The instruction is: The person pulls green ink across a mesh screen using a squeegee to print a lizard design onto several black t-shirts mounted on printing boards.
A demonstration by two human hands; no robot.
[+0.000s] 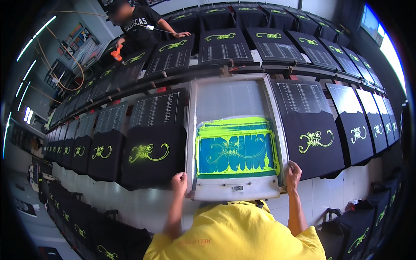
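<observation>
A screen-printing frame [193,125] lies in front of me, its far end at a dark rail. Neon yellow-green ink [236,123] streaks the blue mesh [208,167], where a curling design shows through. My left hand [179,182] is closed on the frame's near left edge. On the opposite side, my right hand [293,173] grips the near right edge. A pale bar [255,188] runs across the frame's near end. Black shirts with the same yellow-green print lie on either side, one left [151,158] and one right [314,147]. What lies under the frame is hidden.
Rows of boards with printed black shirts [223,37] stretch left, right and beyond the rail [242,67]. At the far left another person [138,26] in black holds an orange gun-shaped tool [117,53]. More printed shirts [82,232] sit behind me. Tiled floor [333,190] shows between the rows.
</observation>
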